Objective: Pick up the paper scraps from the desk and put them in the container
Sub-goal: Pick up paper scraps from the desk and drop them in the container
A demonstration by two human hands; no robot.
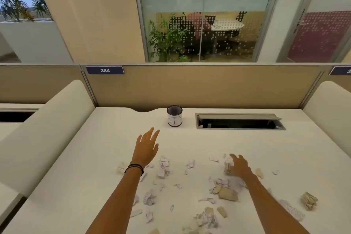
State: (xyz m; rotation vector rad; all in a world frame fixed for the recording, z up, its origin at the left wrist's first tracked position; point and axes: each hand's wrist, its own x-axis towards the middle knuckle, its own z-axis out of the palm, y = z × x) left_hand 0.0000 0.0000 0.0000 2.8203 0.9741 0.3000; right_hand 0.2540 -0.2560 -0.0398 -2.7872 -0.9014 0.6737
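Scanning from the near edge: torn paper scraps (206,218), white printed and tan, lie scattered over the near half of the white laminate desk (91,157). I log a crumpled white scrap (149,198) between the two forearms. A crumpled tan wad (228,194) sits just left of the right forearm, and a tight tan-and-white ball (309,200) lies well out to the right.

Further in, the right hand (239,166) is low over a crumpled white-and-tan piece (228,165) with its fingers arched around it. It is motion-blurred, so I cannot tell whether it grips the piece or only touches it.

The left hand (147,146) is over bare desk, palm down, fingers straight and released, holding nothing. It points toward the container. Thin black bands (133,168) circle its wrist.

The small round container (174,118) has a dark rim and a white paper wrap hand-lettered BIN. It stands upright at the far side of the desk, apart from the left fingertips and just left of a grey rectangular cable slot (239,122). Its inside is too dark to read.

Behind it is a beige partition panel (199,85) with a blue number plate 384 (104,70). Beyond that is a glass wall with a green potted plant (165,40) behind it.
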